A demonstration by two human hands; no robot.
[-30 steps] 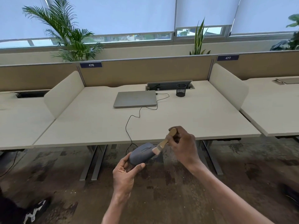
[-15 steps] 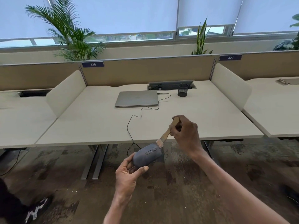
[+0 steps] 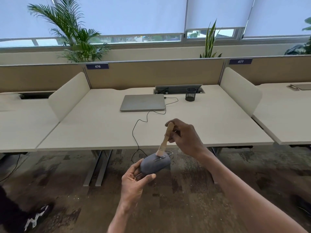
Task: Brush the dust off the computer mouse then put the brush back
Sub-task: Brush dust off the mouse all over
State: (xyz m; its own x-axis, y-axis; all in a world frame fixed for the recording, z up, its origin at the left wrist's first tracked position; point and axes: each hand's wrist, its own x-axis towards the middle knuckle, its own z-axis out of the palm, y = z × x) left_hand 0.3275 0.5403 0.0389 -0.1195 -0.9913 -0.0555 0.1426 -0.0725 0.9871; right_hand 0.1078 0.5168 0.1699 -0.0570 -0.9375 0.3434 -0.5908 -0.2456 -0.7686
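Hands [image 3: 186, 138] with brush [image 3: 165, 139], mouse [image 3: 154, 164]; desk [image 3: 210, 125] beyond

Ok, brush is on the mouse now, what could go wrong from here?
The mouse is held past the desk edge, over the floor, pinched at its rear by the left hand; brush pressure from the right hand might tip it out. Its cable hangs slack and could snag.
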